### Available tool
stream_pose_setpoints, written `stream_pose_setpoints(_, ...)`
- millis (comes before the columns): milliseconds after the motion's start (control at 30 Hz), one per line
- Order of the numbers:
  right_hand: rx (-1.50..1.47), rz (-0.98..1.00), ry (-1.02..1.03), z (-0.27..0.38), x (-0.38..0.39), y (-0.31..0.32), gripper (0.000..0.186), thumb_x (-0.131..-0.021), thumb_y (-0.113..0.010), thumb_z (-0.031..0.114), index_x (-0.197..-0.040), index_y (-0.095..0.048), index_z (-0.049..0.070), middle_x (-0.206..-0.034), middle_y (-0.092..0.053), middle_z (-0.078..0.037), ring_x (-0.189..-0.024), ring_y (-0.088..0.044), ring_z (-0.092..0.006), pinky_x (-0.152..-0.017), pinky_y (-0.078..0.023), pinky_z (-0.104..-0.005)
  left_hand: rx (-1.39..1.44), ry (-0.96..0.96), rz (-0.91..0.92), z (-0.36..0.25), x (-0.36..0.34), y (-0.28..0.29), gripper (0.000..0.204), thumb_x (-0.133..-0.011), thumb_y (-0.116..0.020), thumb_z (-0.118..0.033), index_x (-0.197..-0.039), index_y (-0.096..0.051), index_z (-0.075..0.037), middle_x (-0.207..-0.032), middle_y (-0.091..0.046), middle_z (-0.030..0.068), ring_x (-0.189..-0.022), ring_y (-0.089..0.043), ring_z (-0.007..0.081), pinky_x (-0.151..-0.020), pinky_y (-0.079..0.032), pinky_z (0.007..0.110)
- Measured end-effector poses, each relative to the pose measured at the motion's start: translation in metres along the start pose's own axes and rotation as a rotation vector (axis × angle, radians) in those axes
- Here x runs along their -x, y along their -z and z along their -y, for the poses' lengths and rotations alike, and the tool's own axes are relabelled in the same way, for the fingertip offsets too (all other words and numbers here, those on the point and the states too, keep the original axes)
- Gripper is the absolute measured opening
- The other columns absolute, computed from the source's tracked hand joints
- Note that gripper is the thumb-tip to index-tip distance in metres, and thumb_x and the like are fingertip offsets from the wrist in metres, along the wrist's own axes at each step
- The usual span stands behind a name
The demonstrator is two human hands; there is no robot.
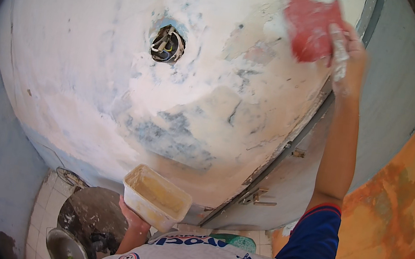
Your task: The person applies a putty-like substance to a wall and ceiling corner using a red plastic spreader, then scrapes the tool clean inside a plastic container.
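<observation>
My right hand (349,59), smeared with white paste, is raised at the upper right. It grips a flat red plastic spreader (312,30), blurred by motion and streaked with white, against the patchy wall (196,96) close to the door frame. Low in the middle, my left hand (134,219) supports a cream plastic tub (156,199) from its near left side, the fingers partly hidden beneath it. A yellowish residue coats the inside of the tub. Grey-blue patches show through the white coating on the wall.
A round hole with loose wires (168,44) opens in the wall. To the right stand a grey door (377,115) with a handle (261,197) and an orange stained wall (394,227). A dark round surface (89,208), a metal bowl (66,250) and a green object (235,241) are below.
</observation>
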State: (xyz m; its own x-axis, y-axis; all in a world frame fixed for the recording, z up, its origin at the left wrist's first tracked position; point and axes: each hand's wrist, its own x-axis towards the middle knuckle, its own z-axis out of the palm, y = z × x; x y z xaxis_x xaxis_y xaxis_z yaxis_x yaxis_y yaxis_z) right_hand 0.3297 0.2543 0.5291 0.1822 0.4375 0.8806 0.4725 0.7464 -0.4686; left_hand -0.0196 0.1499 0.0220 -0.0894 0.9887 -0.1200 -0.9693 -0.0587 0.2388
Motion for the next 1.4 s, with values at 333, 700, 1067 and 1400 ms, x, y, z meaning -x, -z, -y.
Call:
stream_pose_setpoints(333,-0.024,0.18,0.059,-0.006,0.004,-0.015,0.031,-0.102,-0.065,0.017,-0.124,-0.063,-0.006,-0.112,-0.072,-0.012,-0.093,-0.069,-0.0146,-0.078,-0.055,-0.0286,-0.045,-0.046,-0.025,0.0,0.004,0.004,0.072,-0.102,-0.027,-0.064,-0.15,-0.047,-0.014,-0.15,-0.052,0.0108,-0.137,-0.05,0.0347,-0.114,-0.041,0.05)
stream_pose_setpoints(700,0.157,0.159,0.158,-0.022,0.0,-0.006,0.035,-0.101,-0.069,0.023,-0.127,-0.066,0.0,-0.099,-0.074,-0.009,-0.08,-0.067,-0.014,-0.074,-0.055,-0.0275,-0.049,-0.031,-0.032,0.005,0.001,0.005,0.073,-0.102,-0.028,-0.064,-0.151,-0.045,-0.014,-0.151,-0.051,0.0104,-0.138,-0.049,0.0339,-0.114,-0.041,0.049)
stream_pose_setpoints(1067,0.316,-0.04,0.344,-0.029,-0.011,0.002,0.035,-0.101,-0.067,0.027,-0.126,-0.067,0.002,-0.101,-0.074,-0.006,-0.077,-0.067,-0.0089,-0.064,-0.053,-0.0258,-0.046,-0.023,-0.036,0.011,0.001,0.001,0.073,-0.101,-0.027,-0.064,-0.152,-0.045,-0.015,-0.152,-0.05,0.0106,-0.139,-0.048,0.0346,-0.114,-0.04,0.05)
stream_pose_setpoints(1400,0.258,-0.078,0.41,-0.018,-0.005,-0.004,0.03,-0.102,-0.067,0.022,-0.119,-0.066,-0.003,-0.1,-0.073,-0.006,-0.088,-0.067,-0.011,-0.078,-0.054,-0.0268,-0.048,-0.042,-0.106,0.013,-0.001,-0.007,0.073,-0.101,-0.027,-0.064,-0.151,-0.046,-0.015,-0.151,-0.051,0.0105,-0.138,-0.049,0.0345,-0.114,-0.041,0.05)
